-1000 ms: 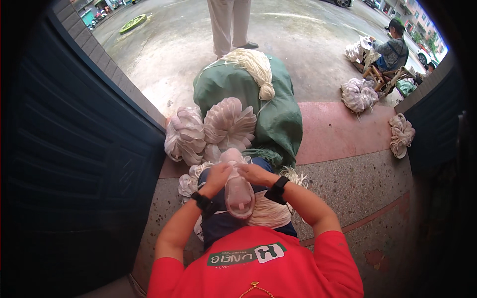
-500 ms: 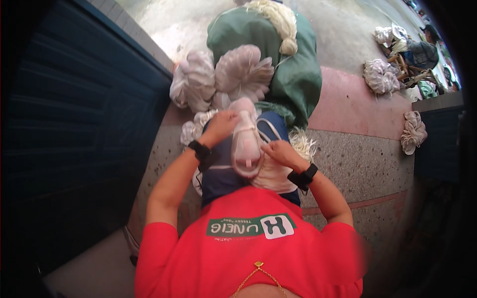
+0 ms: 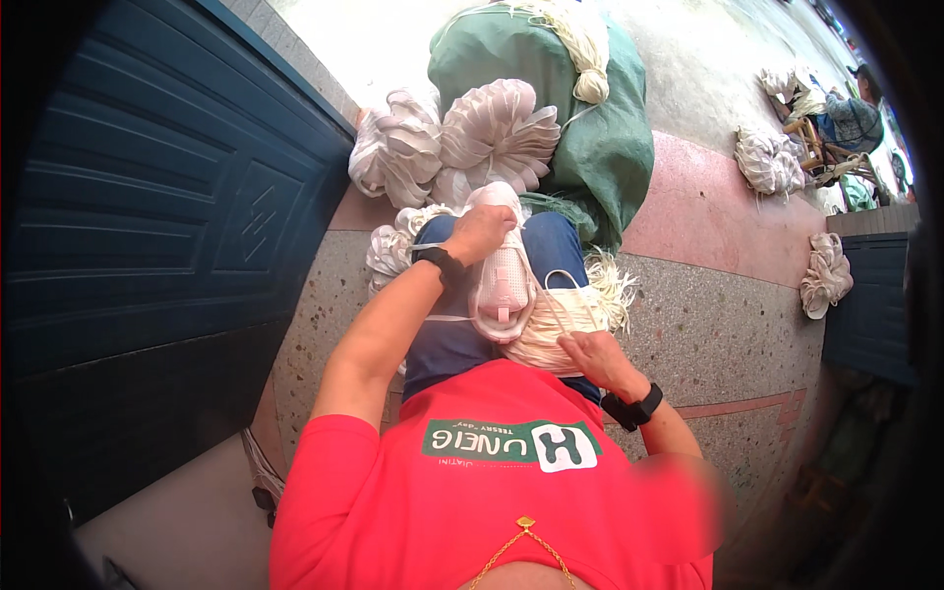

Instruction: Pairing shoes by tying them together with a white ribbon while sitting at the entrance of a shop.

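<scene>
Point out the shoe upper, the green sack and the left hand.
Shoe upper (image 3: pixel 505 264): head view, on the pale mesh at its middle.
Green sack (image 3: pixel 606 147): head view, on its bare right side.
Left hand (image 3: pixel 481 234): head view, on its back.

Work spot in doorway (image 3: pixel 718 202): blue door (image 3: pixel 147 211), speckled floor (image 3: pixel 708 329), concrete outside (image 3: pixel 693 74), shoe-upper bundles (image 3: pixel 499 133).

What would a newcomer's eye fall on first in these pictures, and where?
Probably the bright red shirt, filling the lower middle. Just above it, near the centre, the left hand grips a pale pink shoe. Beyond, at the top, bulges a big green sack.
</scene>
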{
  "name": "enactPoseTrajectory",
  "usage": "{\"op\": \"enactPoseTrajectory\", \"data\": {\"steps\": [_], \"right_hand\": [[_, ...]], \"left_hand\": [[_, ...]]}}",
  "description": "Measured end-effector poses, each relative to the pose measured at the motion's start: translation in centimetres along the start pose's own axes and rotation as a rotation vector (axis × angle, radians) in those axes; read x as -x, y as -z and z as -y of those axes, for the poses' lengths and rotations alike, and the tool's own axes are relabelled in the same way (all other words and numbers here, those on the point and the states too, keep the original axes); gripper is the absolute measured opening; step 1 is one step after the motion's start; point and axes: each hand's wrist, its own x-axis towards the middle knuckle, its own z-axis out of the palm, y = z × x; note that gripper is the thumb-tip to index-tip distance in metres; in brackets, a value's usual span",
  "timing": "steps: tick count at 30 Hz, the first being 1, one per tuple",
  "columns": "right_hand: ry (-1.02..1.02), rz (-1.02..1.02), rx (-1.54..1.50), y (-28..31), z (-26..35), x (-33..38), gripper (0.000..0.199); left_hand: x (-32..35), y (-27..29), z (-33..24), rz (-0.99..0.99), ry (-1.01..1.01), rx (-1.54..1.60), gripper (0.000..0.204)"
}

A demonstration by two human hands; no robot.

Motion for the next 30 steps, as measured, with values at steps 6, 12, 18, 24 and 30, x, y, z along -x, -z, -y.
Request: {"op": "enactPoseTrajectory", "data": {"steps": [6, 12, 18, 24, 30], "right_hand": [[-0.331, -0.280, -0.164, 1.5, -12.6, 8.9, 0.038], [-0.465, 0.144, 0.696, 0.3, -13.0, 15.6, 0.029], [0.191, -0.613, 0.212, 2.7, 1.7, -1.7, 0.020], [0.198, -0.302, 0.088, -1.4, 6.1, -13.5, 0.023], [0.024, -0.205, 0.056, -4.5, 5.7, -17.1, 0.030]], "left_hand": [[7.5, 4.3, 1.5, 0.058, 0.146, 0.244, 0.023], [9.0, 2.0, 2.7, -0.125, -0.026, -0.136, 0.019], [6.9, 1.3, 1.4, -0.160, -0.037, -0.316, 0.019], [7.2, 1.2, 2.3, -0.223, -0.182, -0.441, 0.018], [6.1, 1.5, 3.2, -0.103, -0.276, -0.482, 0.008]]}}
